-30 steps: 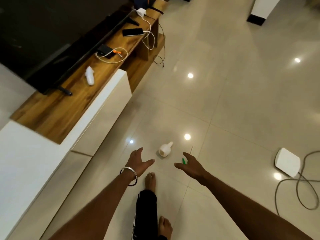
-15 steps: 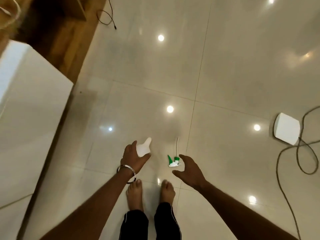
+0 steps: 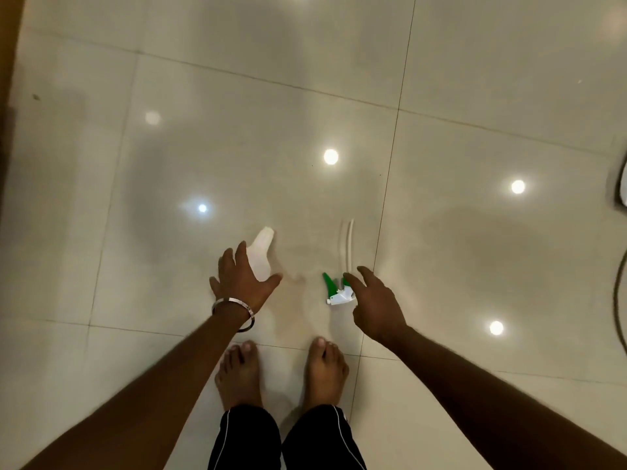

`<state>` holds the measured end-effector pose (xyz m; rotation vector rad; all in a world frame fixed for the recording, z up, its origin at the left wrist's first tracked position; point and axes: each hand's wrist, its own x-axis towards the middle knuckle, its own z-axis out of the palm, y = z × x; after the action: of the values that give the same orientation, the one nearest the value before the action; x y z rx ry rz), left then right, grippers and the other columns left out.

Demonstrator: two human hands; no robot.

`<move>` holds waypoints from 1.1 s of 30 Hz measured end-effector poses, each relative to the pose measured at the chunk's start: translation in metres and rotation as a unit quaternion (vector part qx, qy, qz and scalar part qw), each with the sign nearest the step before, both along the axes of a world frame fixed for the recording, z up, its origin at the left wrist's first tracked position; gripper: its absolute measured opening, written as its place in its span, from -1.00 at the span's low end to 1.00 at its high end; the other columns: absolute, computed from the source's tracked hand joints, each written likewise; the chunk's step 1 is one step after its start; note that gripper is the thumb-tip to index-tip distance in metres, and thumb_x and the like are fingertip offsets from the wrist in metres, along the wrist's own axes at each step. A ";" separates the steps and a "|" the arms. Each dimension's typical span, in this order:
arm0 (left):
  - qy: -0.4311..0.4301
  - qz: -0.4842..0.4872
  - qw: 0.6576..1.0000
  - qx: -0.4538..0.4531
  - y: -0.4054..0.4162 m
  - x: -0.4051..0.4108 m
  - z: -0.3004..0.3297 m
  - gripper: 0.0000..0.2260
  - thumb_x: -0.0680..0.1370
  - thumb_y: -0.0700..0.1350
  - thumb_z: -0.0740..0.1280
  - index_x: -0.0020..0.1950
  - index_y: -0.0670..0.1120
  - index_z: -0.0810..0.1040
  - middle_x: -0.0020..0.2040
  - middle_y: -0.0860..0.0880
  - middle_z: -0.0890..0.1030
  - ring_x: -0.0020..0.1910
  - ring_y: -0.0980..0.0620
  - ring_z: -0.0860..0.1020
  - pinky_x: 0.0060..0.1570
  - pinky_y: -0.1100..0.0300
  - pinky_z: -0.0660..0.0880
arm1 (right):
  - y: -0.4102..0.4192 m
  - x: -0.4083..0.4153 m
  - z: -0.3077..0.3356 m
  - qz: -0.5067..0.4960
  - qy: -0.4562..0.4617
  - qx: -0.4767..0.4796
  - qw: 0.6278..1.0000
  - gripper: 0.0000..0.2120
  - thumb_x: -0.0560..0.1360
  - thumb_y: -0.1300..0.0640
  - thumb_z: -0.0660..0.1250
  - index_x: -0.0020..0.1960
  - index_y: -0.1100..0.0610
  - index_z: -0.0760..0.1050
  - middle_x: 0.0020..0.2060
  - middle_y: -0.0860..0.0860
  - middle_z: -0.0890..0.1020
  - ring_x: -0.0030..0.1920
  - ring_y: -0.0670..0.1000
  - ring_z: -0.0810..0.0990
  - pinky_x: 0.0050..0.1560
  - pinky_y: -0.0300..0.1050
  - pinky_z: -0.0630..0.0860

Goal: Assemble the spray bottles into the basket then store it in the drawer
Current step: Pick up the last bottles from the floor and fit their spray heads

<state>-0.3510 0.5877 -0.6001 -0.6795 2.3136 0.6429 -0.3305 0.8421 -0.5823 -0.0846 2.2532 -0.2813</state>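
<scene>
Glossy beige tiled floor (image 3: 475,79) takes up pretty much the whole view, with a bunch of ceiling light reflections dotted across it. The person stands barefoot on it, dark pants (image 3: 288,439) with a thin white stripe showing at the bottom, both arms reaching down and forward. Left hand (image 3: 242,283) is spread wide, fingers apart, right over the lower end of the white bottle (image 3: 261,252) lying on its side on the floor, neck pointing away from the person; can't tell if the palm actually touches it. There's a metal bangle (image 3: 234,308) on that wrist. Right hand (image 3: 373,307) is loosely spread too, fingers relaxed, hovering just beside the green and white spray head (image 3: 337,293), which lies on the floor with its thin white tube (image 3: 346,245) running away from the person. Bottle and spray head sit near each other but apart, just ahead of the toes.
</scene>
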 end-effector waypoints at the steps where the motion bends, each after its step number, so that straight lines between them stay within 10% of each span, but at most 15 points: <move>1: 0.002 -0.005 1.000 -0.008 0.000 0.000 -0.007 -0.08 0.32 0.28 0.42 0.53 0.00 0.07 0.52 -0.12 0.17 0.52 -0.13 0.14 0.39 -0.25 0.18 | 0.001 -0.001 -0.007 0.020 0.001 0.005 1.000 -0.28 0.42 0.33 0.28 0.55 0.04 0.23 0.57 0.14 0.16 0.42 0.19 0.38 0.26 -0.05 0.41; 16: -0.007 -0.042 0.999 0.001 -0.004 -0.008 -0.037 -0.09 0.22 0.17 0.53 0.46 0.04 0.17 0.32 -0.14 0.35 0.25 -0.21 0.45 0.14 -0.12 0.51 | 0.002 -0.013 -0.055 0.204 0.059 0.033 0.977 -0.54 0.18 0.37 0.59 0.06 0.18 0.62 0.27 0.17 0.49 -0.15 0.12 0.58 -0.35 -0.06 0.52; 33: 0.023 -0.027 0.999 0.021 -0.007 -0.003 -0.040 -0.12 0.22 0.11 0.55 0.44 0.01 0.22 0.30 -0.14 0.36 0.22 -0.20 0.45 0.11 -0.09 0.51 | 0.002 -0.014 -0.067 0.218 0.121 0.011 0.968 -0.55 0.18 0.39 0.53 0.05 0.19 0.61 -0.03 0.09 0.62 -0.25 0.14 0.54 -0.42 -0.05 0.48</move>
<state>-0.3537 0.5810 -0.6401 -0.5873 2.3457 0.6876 -0.3442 0.8438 -0.6494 -0.6236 2.4015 -0.0071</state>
